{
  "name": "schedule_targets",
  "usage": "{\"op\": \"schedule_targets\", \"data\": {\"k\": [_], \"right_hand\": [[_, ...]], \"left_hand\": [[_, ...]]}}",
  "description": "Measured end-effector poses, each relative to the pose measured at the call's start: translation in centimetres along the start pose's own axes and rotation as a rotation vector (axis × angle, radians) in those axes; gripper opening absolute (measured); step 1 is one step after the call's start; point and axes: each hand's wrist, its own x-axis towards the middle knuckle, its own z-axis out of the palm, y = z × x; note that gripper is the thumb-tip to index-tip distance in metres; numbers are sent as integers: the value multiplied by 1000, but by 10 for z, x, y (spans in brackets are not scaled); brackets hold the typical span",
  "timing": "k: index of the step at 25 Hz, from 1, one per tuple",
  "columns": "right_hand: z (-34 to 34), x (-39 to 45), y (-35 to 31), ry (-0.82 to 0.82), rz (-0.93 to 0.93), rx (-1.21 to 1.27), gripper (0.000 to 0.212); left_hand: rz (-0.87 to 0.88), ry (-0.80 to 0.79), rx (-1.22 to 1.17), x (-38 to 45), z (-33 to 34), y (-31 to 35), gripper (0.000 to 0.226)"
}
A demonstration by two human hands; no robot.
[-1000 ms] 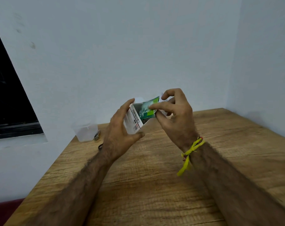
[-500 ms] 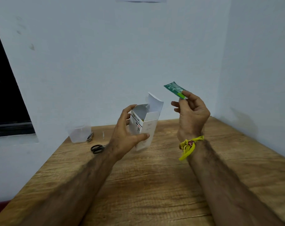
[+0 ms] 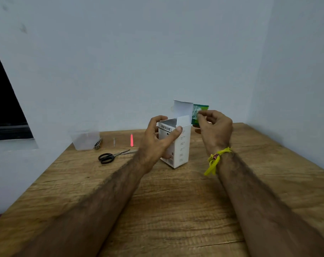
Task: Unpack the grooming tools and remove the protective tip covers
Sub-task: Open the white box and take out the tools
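Left hand (image 3: 155,143): you grip the white box (image 3: 178,145) from its left side, fingers over the open top edge, thumb across the front; box stands upright on the desk (image 3: 176,210), lid flap up.
Right hand (image 3: 215,129): you pinch a small green packet (image 3: 199,113) between thumb and fingertips, other fingers loosely curled; packet is held up in the air just right of the box flap, above the box mouth level.
Packet axis: roughly upright, top edge free, lower part behind your fingers.
Key relation: packet sits just right of the box and well apart from the desk; the right hand already has it, the left is near but busy with the box, so likely you must let go of the box to open the packet.
Contents: can't tell what the packet holds.
Already out: scissors (image 3: 109,157), nail clipper (image 3: 98,144), a pink piece (image 3: 131,140) and a thin pale piece (image 3: 114,141) lie at the desk's far left, beside a clear plastic tub (image 3: 84,139).
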Motion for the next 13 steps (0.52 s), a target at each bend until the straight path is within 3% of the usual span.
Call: {"op": "schedule_targets", "data": {"k": [4,10,13], "right_hand": [[2,-3,-2,-64,-51,-95,13],[7,-4,-12,-167,51,80,13],[8,-7,-25,-325,170,77,38]], "left_hand": [[76,100,48,-3,7,5,42],[99,125,68,-5,5,15,39],[235,147,162,-7,2,14,26]]}}
